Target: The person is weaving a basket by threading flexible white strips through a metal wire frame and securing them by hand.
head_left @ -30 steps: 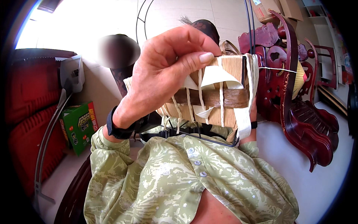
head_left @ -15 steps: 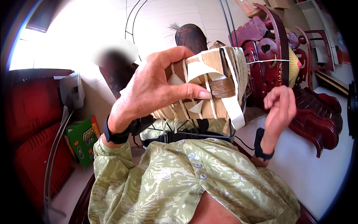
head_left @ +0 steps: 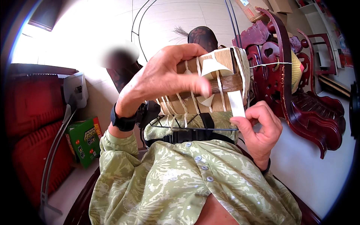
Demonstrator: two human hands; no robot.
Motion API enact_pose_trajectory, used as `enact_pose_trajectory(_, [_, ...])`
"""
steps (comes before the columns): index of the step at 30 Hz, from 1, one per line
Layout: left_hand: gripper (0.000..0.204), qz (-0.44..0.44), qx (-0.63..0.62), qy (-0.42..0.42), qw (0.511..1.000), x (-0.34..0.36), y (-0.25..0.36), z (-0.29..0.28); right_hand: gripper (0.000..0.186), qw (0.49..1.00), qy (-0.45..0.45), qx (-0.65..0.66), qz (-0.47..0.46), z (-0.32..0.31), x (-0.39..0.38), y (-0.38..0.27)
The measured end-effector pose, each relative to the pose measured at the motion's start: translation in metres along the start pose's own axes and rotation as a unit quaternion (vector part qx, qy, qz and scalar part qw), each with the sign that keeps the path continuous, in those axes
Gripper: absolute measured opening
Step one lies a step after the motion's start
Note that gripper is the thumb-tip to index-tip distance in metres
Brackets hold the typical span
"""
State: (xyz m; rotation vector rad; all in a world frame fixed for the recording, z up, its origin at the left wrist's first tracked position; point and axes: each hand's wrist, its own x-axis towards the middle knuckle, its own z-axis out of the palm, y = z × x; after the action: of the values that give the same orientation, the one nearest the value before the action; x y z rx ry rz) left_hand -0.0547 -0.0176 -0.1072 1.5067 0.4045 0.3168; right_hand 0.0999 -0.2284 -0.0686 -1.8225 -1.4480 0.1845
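Observation:
In front of my chest is a woven piece (head_left: 219, 107) on a black wire frame (head_left: 219, 129), faced with tan ribbed material and crossed by cream cords. A glossy brown band (head_left: 227, 83) runs across its middle. My left hand (head_left: 165, 77) grips it from the left, fingers over the far edge, its blurred thumb over the brown band. A flat cream strip (head_left: 236, 103) hangs from the near right part of the piece. Its lower end is pinched between thumb and forefinger of my right hand (head_left: 260, 127). Folded cream flaps (head_left: 213, 66) stick up from the tan face.
At right stands carved dark red wooden furniture (head_left: 287, 75), with a white cord (head_left: 272, 64) running to it from the piece. A green box (head_left: 85, 142) and red furniture (head_left: 37, 140) are at left, beside a curved grey stand (head_left: 52, 165). Cardboard boxes (head_left: 255, 11) sit at the far right.
My right hand has come in from the right and taken the cream strip's end. The woven piece has shifted a little in view, and my left thumb has moved off the strip's side.

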Motion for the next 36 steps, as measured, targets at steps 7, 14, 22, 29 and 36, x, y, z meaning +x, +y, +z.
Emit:
enact_pose_trajectory(7, [0.032, -0.039, -0.037, 0.067, 0.996, 0.004, -0.004, 0.006, 0.024, 0.986, -0.045, 0.132, 0.092, -0.005, -0.006, 0.013])
enact_pose_trajectory(14, [0.028, -0.011, -0.025, 0.088, 0.996, 0.008, -0.006, 0.01, 0.022, 0.974, -0.073, 0.173, 0.131, -0.017, -0.007, 0.02])
enact_pose_trajectory(22, [0.025, -0.007, -0.042, 0.107, 0.993, 0.009, -0.007, 0.012, 0.021, 0.967, -0.11, 0.191, 0.129, -0.024, -0.007, 0.03])
enact_pose_trajectory(29, [0.025, 0.002, -0.05, 0.101, 0.994, 0.011, -0.01, 0.011, 0.022, 0.965, -0.123, 0.195, 0.126, -0.025, -0.009, 0.033])
enact_pose_trajectory(36, [0.026, 0.004, -0.055, 0.113, 0.992, 0.009, -0.01, 0.012, 0.023, 0.967, -0.128, 0.184, 0.123, -0.024, -0.01, 0.035])
